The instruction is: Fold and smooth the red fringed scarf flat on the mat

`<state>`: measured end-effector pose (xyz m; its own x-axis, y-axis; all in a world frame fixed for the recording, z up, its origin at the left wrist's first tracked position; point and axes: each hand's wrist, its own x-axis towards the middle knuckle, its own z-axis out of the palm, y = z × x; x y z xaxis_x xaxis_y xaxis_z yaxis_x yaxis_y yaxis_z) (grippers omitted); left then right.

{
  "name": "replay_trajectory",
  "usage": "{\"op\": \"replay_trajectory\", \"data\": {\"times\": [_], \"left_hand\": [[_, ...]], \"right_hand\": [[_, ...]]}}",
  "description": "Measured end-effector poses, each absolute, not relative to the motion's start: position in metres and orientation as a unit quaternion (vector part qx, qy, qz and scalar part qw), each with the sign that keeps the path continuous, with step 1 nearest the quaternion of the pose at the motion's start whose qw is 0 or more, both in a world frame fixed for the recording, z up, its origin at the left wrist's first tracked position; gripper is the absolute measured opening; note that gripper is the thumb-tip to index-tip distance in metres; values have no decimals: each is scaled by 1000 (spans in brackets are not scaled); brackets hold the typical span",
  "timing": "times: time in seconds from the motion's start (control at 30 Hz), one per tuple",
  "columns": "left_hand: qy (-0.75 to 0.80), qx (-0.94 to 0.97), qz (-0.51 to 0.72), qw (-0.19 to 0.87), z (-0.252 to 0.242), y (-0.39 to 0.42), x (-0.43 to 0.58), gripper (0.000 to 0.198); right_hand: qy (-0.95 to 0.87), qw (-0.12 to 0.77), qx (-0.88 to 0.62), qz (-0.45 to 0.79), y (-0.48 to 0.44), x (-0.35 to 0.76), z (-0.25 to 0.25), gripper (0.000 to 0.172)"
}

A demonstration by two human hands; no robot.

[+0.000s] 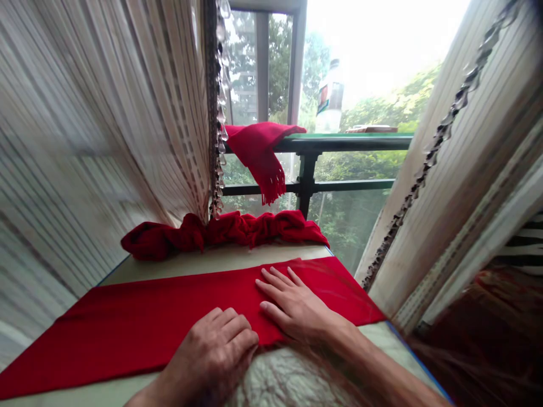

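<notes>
A long red scarf (161,316) lies spread across the table, its ends running over the left and right edges. My right hand (292,302) rests flat on it, palm down and fingers spread. At the scarf's near edge is my left hand (216,345), with its fingers curled over and the thumb against the forefinger, closed on the cloth there. Its fingertips are partly hidden from me. Loose dark hair blurs the area below my hands.
Bunched red cloth (254,229) lies along the table's far end. A fringed red scarf (265,152) hangs over the dark railing (352,144). A bottle (331,99) stands on the ledge. Striped curtains (106,113) with beaded trim flank the table (169,268).
</notes>
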<state>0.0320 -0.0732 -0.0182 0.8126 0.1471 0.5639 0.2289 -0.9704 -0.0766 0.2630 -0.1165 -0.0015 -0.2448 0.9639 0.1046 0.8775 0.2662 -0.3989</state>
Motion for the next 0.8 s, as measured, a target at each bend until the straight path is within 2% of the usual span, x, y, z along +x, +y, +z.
{"op": "replay_trajectory", "data": {"times": [0.23, 0.43, 0.57, 0.7, 0.8], "left_hand": [[-94, -955, -275, 55, -20, -74, 27, 20], [-146, -955, -256, -35, -9, -67, 14, 18], [-222, -951, -212, -44, -3, -37, 0, 35], [-302, -945, -107, -69, -3, -15, -3, 59], [-308, -945, -48, -99, -4, -14, -1, 69]], "right_hand": [[-776, 165, -596, 122, -119, 263, 0, 61], [-777, 164, -595, 126, -119, 263, -1, 63], [-776, 159, -596, 137, -119, 263, -1, 65], [-772, 155, -600, 143, -118, 262, 0, 65], [-773, 151, -599, 143, -118, 262, 0, 72]]}}
